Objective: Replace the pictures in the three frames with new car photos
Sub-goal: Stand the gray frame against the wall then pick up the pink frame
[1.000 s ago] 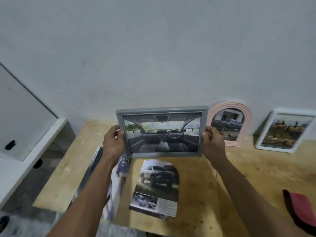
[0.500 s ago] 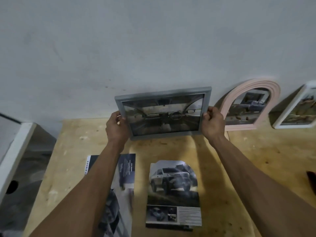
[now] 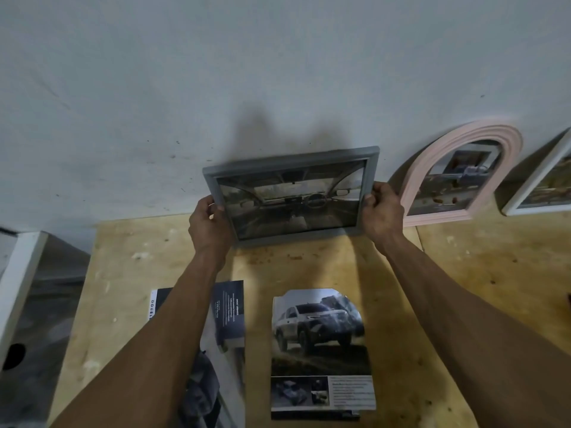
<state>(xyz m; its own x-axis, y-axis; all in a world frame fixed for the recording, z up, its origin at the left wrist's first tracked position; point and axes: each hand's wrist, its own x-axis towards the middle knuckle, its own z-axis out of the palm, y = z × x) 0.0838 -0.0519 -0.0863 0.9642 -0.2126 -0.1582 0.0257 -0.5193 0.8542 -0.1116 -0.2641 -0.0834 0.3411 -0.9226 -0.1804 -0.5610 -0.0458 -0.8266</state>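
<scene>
A: Grey frame, car photo inside, at the wall on the worktop; left hand and right hand clamp its ends.

B: Seat its bottom edge, lean it back, then release.

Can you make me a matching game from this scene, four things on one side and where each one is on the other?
Things:
1. grey frame
2. pink frame
3. white frame
4. car page

Places:
A. lying flat on the table, near the person
B. leaning on the wall, at the far right edge
C. held at both ends by the left hand and right hand
D. leaning on the wall, just right of the held frame

Pairs: 1-C, 2-D, 3-B, 4-A
</scene>
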